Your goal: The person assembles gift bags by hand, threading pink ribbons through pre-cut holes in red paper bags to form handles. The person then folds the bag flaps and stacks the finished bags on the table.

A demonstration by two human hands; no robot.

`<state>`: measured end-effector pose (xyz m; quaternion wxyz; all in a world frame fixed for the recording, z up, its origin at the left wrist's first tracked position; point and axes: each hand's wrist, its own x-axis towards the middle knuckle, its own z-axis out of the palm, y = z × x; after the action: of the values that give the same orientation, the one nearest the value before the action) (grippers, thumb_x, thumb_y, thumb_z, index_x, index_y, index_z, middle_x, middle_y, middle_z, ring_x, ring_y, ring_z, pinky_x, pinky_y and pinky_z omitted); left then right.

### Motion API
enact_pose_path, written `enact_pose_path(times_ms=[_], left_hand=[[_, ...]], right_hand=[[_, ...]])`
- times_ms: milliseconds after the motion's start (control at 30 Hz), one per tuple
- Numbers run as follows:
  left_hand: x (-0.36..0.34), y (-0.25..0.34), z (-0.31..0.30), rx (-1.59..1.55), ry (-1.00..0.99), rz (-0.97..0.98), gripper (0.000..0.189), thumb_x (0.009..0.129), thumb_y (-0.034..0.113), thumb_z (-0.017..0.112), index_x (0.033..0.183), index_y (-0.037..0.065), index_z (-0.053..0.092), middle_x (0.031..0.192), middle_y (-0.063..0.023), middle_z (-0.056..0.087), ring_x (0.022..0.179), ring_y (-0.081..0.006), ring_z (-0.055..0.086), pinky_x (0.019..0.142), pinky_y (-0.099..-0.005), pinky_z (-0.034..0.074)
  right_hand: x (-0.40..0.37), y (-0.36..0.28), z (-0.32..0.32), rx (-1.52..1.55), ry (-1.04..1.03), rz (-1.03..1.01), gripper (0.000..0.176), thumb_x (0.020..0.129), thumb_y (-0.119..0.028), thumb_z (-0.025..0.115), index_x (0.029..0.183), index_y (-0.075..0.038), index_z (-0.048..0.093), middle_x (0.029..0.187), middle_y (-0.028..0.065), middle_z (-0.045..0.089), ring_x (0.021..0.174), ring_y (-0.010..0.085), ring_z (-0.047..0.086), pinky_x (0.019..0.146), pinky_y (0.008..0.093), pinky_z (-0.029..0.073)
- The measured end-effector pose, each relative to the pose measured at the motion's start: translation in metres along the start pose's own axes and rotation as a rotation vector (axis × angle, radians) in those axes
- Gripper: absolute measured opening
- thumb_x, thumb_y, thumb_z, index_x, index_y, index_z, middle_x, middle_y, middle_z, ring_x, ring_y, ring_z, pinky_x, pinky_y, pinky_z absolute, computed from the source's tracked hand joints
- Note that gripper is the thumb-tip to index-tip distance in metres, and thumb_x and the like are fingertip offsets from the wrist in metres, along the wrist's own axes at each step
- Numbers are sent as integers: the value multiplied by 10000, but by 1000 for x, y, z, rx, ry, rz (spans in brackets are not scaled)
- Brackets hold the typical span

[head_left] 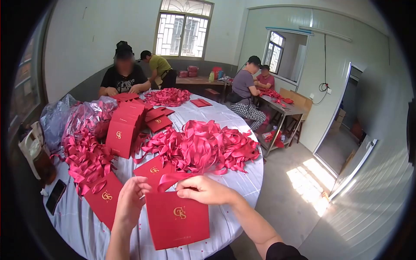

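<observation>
A red paper bag [178, 221] with a gold "GTS"-like logo stands upright in front of me, near the table's front edge. My right hand [201, 189] grips its top edge, thumb and fingers closed there. From under that hand a pink-red ribbon [171, 178] loops out to the left above the bag. My left hand [133, 197] is beside the bag's upper left corner, fingers half bent and apart from the thumb, with nothing visible in it. Just behind lies another red bag [154, 170], and one more bag [104, 197] rests to the left, partly under ribbons.
Ribbon heaps [201, 145] cover the middle of the cloth-covered round table [229, 212]. More ribbons [86, 160], a stack of red bags [123, 130], clear plastic [58, 115] and a phone [56, 196] are at left. A co-worker [123, 78] sits across; others work behind.
</observation>
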<state>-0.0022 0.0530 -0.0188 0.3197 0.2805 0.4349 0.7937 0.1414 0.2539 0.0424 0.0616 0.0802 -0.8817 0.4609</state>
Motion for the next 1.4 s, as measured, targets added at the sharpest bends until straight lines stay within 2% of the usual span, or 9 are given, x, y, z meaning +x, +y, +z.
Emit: enact_pose_path(times_ms=[133,233,367,667,767,800,900,1067,1400], left_hand=[[-14,14,25,324,-264,-21,411,845,101,680,1208,1,517,1074,-34,604,951,-83,554,804,-231,450],[-11,-7,21,446,-43,-130,241,858,60,652,1081,-7,591,924,11,627,808,-48,565,711,-202,453],[-2,-14,8,470,211,-155,262,970,172,451,980,-6,644,764,-68,676,662,-83,580,625,-202,443],[5,0,-7,395,280,-300,552,991,483,372,984,-16,608,764,-90,659,597,-145,623,556,-256,500],[4,-14,-15,955,393,-89,462,970,380,493,1105,-61,527,889,-165,626,773,-264,638,638,-349,496],[2,-32,-18,1387,526,494,409,912,230,602,1155,-67,461,1027,-220,542,923,-343,570,751,-401,459],[-9,-6,20,1383,412,686,401,808,22,654,1158,-47,471,997,-207,494,895,-363,514,768,-418,433],[-18,-14,38,1503,-1,727,163,771,32,665,931,48,636,861,-74,582,807,-265,528,735,-381,401],[-20,-19,34,1447,21,759,234,746,21,674,978,40,646,896,-78,585,829,-260,535,739,-379,414]], right_hand=[[16,14,9,-231,-141,-5,217,906,-219,565,946,-12,612,820,111,622,763,211,597,696,343,452],[29,40,26,-251,-188,6,229,898,-237,581,934,-15,621,812,108,625,762,213,595,700,345,452],[30,51,36,1,-177,-15,255,906,-263,602,930,-10,623,769,52,612,721,122,544,681,300,438],[23,56,40,162,-189,-62,218,886,-201,619,857,15,625,703,44,599,680,95,538,642,281,441],[23,57,35,101,-220,-26,222,907,-227,622,923,-6,637,767,6,615,742,69,538,685,260,441],[24,59,36,111,-212,-19,231,904,-235,625,912,-5,639,752,13,612,730,75,540,682,267,443],[23,58,35,94,-138,-89,229,901,-231,628,895,-2,638,729,22,601,709,79,535,672,266,438],[24,60,37,138,-60,-75,199,886,-191,650,892,8,631,740,19,603,729,80,539,687,276,439],[24,63,35,243,35,-19,147,839,-120,708,926,-9,666,856,8,666,848,74,593,783,243,478]])
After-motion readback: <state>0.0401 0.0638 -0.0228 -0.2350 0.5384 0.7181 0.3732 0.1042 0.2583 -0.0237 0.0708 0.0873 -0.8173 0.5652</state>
